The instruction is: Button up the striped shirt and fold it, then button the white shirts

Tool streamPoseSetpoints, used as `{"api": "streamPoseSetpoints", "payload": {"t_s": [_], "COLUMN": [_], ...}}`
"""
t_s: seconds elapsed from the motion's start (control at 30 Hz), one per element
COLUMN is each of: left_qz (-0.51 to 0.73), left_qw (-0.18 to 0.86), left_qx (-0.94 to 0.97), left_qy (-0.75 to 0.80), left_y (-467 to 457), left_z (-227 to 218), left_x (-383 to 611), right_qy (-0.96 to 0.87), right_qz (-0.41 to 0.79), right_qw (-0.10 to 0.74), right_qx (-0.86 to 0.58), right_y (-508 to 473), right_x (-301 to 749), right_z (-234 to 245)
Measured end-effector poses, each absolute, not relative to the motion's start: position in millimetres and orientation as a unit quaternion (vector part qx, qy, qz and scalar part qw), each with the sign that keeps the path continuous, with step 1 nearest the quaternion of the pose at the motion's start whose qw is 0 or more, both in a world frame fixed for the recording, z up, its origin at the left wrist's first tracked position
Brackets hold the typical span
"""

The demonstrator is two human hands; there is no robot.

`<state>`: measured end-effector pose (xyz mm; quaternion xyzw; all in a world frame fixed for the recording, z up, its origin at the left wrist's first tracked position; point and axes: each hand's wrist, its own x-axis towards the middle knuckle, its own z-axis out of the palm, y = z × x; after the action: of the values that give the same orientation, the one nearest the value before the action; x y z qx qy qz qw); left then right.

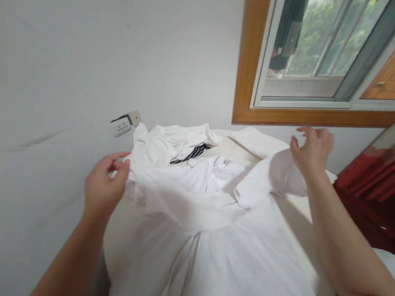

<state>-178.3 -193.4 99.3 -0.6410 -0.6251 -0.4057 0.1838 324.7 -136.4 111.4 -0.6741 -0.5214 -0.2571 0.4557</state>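
A white garment (231,253), apparently a shirt, lies spread over the cream table (295,221), with creases running down its middle and its near end reaching the bottom of the view. On the left, my left hand (106,185) pinches an edge of the white cloth between thumb and fingers. My right hand (313,148) hovers over the shirt's right sleeve with thumb and fingers curved apart and nothing visible between them. Its shadow falls on that sleeve. Whether the fingertips touch the cloth below is not clear.
Crumpled white clothing (157,141) with a black-and-white striped piece (192,154) lies at the table's back. A folded white cloth (258,140) is at back right. Behind are the wall, a power socket (121,125) and a wood-framed window (251,57). Red fabric (376,172) hangs at right.
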Motion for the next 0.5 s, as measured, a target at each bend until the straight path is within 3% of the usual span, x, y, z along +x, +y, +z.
{"api": "streamPoseSetpoints", "payload": {"t_s": [0.07, 0.13, 0.2, 0.27, 0.37, 0.5], "left_qz": [-0.403, -0.401, -0.389, -0.324, -0.207, -0.062], "left_qw": [0.259, 0.277, 0.226, 0.123, 0.04, 0.03], "left_qx": [-0.618, -0.643, -0.716, -0.822, -0.893, -0.879], "left_qy": [-0.623, -0.591, -0.534, -0.452, -0.398, -0.471], "left_y": [-198, -206, -215, -224, -234, -237], "left_z": [106, 111, 111, 102, 75, 41], "left_x": [-183, -166, -135, -101, -64, -52], "right_qy": [-0.62, -0.759, -0.869, -0.921, -0.933, -0.925], "right_qz": [-0.224, -0.112, 0.042, 0.122, 0.107, 0.048], "right_qw": [0.437, 0.382, 0.276, 0.197, 0.171, 0.171], "right_qx": [-0.612, -0.516, -0.408, -0.315, -0.299, -0.336], "right_y": [-142, -153, -167, -178, -187, -186], "right_x": [296, 261, 225, 193, 163, 157], "right_z": [115, 116, 107, 88, 51, 20]}}
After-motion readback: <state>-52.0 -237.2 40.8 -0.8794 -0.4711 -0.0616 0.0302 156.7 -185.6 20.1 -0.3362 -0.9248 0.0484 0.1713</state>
